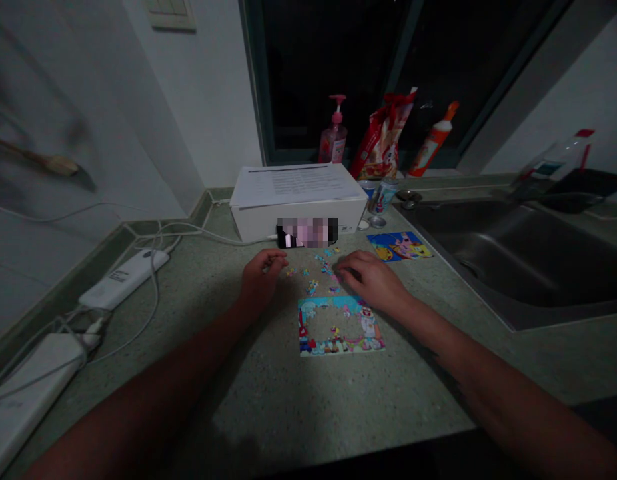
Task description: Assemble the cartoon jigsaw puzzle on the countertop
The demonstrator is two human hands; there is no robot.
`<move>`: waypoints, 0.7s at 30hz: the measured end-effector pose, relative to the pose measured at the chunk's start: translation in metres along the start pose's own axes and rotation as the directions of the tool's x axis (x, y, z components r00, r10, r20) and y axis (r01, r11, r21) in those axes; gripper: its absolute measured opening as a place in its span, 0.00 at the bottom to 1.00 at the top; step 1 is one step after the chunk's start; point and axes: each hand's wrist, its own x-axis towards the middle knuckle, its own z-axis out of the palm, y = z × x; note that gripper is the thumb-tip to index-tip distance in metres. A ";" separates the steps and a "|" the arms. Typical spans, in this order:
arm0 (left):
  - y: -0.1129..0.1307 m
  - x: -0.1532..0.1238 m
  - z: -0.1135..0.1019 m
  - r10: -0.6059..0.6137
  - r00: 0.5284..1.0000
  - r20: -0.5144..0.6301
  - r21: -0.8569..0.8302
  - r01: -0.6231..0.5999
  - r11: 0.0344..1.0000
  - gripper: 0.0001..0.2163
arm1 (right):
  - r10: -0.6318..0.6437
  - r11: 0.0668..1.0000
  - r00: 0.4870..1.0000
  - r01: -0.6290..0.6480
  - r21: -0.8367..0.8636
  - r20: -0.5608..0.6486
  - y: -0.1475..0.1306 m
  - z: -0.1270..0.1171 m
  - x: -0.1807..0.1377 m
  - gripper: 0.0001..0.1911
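Observation:
A jigsaw puzzle (369, 324) lies on the counter between my forearms. Its border is joined into a frame, and a small joined cluster (335, 331) sits inside the open middle. Beyond it are several loose puzzle pieces (313, 287). My left hand (262, 277) hovers at the left of these pieces, fingers curled and thumb near the forefinger; what the fingertips hold, if anything, is too small to make out. On the right side of the pieces, my right hand (373, 277) has its fingers pinched together at a puzzle piece (334, 276).
A phone (308, 233) leans against a white box (298, 210) behind the pieces. The colourful picture card (399, 246) lies beside the sink (518, 260). Cans (384, 195) stand near the box. Power banks (125, 278) with cables occupy the left side.

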 end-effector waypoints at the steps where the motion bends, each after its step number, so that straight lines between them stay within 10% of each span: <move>1: 0.000 0.000 0.000 -0.002 1.000 0.001 0.002 0.002 1.000 0.07 | 0.002 1.000 1.000 -0.002 0.001 0.002 0.000 0.000 0.000 0.11; 21: -0.001 -0.001 0.000 0.015 1.000 0.002 0.013 -0.015 1.000 0.08 | 0.020 1.000 1.000 -0.021 0.014 0.015 0.001 0.001 0.000 0.11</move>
